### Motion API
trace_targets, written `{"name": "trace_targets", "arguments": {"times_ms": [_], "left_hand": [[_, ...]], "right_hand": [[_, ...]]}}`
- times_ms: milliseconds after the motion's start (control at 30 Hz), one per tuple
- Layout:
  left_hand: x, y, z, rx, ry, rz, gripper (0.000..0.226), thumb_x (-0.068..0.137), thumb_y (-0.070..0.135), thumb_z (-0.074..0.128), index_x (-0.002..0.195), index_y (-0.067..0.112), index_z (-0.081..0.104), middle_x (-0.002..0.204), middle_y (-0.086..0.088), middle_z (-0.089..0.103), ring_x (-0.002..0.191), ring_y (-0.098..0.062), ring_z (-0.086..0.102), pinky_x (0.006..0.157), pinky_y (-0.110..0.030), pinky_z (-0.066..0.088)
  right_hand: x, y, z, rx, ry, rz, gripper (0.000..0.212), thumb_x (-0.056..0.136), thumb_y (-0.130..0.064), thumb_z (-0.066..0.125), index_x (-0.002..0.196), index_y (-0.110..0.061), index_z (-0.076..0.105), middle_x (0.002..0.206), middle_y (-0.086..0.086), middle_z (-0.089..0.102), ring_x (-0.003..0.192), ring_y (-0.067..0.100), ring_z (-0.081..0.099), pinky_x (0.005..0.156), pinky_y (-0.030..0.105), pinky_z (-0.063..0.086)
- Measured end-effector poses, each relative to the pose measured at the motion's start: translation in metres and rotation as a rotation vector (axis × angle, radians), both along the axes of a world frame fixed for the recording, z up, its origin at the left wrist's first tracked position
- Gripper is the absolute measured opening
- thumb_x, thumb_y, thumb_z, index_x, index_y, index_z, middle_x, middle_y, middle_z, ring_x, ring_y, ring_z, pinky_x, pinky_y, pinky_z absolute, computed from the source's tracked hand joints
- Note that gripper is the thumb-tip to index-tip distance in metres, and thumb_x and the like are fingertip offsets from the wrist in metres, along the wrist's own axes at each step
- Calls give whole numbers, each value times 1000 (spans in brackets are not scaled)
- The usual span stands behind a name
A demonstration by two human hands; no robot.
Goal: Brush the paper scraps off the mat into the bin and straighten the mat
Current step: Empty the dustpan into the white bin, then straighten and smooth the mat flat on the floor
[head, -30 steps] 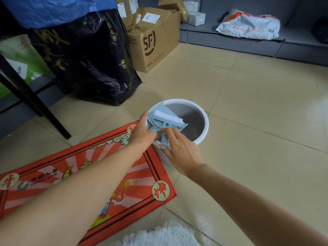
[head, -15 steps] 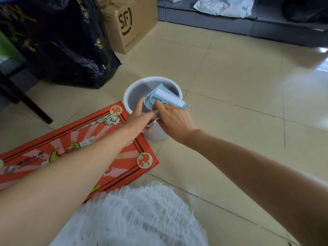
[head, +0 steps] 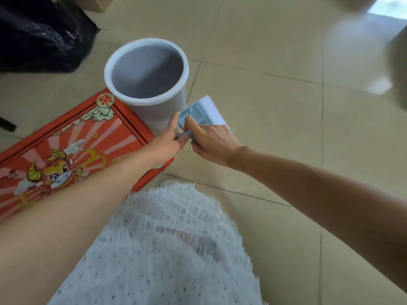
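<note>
Glossy beige tiled floor [head: 275, 102], dark grout lines crossing. Black plastic bag [head: 39, 34] at upper left, cardboard box corner [head: 100, 3] behind. Bright daylight reflection [head: 361, 40] at upper right.

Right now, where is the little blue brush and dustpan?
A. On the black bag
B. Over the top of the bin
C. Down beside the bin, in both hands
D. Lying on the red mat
C: the blue brush and dustpan sit low against the white bin wall's right side, held by the left hand and right hand.
</note>
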State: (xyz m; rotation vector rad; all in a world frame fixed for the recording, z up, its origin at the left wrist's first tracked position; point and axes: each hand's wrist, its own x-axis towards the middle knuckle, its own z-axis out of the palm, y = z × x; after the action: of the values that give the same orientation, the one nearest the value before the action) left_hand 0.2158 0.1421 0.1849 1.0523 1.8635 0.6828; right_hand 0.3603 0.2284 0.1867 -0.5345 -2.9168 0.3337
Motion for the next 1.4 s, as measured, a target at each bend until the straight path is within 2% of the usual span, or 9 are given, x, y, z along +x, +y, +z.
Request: {"name": "trace_targets", "arguments": {"times_ms": [267, 400, 533, 633, 700, 867, 1100, 1200, 1400], "left_hand": [[6, 11, -54, -148, 157, -53, 66, 102, 32, 46, 153, 29, 5, 91, -4, 67, 78, -24, 58, 79, -37, 49], [-3, 19, -79, -191, 193, -42, 62, 99, 26, 52, 150, 25, 17, 103, -13, 67, 95, -34, 64, 89, -45, 52], [-7, 21, -98, -200, 400, -89, 53, 98, 18, 53, 146, 22, 33, 124, -14, 62, 113, -38, 58, 81, -36, 44], [-8, 18, -113, -196, 490, -105, 38, 96, 9, 52, 131, 15, 39, 114, -19, 63, 99, -41, 60, 71, -42, 46], [-7, 18, -126, -196, 466, -66, 35, 94, 5, 52, 125, 13, 38, 106, -20, 63, 92, -40, 61, 65, -41, 44], [-5, 18, -150, -228, 376, -59, 31, 93, -1, 48, 121, 6, 38, 115, -23, 61, 103, -41, 60, 70, -39, 40], [-17, 9, -166, -304, 191, -117, 44, 92, 4, 48, 135, 10, 40, 130, -17, 55, 114, -34, 55, 80, -32, 41], [-22, 6, -167, -367, 117, -155, 53, 95, 9, 48, 146, 16, 36, 137, -15, 52, 122, -31, 52, 91, -33, 43], [-30, 3, -156, -335, 93, -147, 50, 95, 11, 48, 144, 17, 38, 140, -11, 51, 123, -28, 52, 99, -39, 45]], "right_hand": [[0, 4, -56, -59, -98, -51, 30, 89, -14, 46, 111, -20, 27, 78, -12, 42, 55, 19, 40, 47, 30, 33], [-14, 9, -81, -29, -161, -76, 31, 88, -16, 45, 117, -16, 35, 80, -5, 57, 56, 21, 41, 47, 29, 31], [-28, 12, -108, -45, -222, -136, 39, 86, -12, 45, 124, -15, 39, 87, 2, 64, 59, 26, 42, 50, 30, 29], [-38, 12, -128, -52, -274, -149, 41, 86, -12, 46, 120, -22, 26, 98, 1, 68, 63, 26, 43, 53, 31, 28], [-42, 14, -142, -63, -305, -159, 42, 86, -12, 47, 123, -23, 29, 102, 1, 68, 64, 25, 43, 55, 31, 28], [-44, 18, -166, -74, -382, -147, 44, 88, -12, 46, 130, -20, 38, 109, 1, 66, 83, 34, 63, 57, 34, 31], [-51, 20, -183, -93, -469, -94, 39, 95, -14, 47, 131, -17, 34, 103, 8, 65, 86, 34, 64, 59, 35, 37], [-54, 17, -189, -83, -510, -104, 39, 95, -14, 51, 130, -17, 33, 101, 8, 65, 87, 33, 65, 59, 35, 39], [-64, 14, -181, 11, -577, -136, 33, 97, -18, 45, 129, -20, 36, 100, 7, 66, 88, 30, 65, 61, 34, 36]]}}
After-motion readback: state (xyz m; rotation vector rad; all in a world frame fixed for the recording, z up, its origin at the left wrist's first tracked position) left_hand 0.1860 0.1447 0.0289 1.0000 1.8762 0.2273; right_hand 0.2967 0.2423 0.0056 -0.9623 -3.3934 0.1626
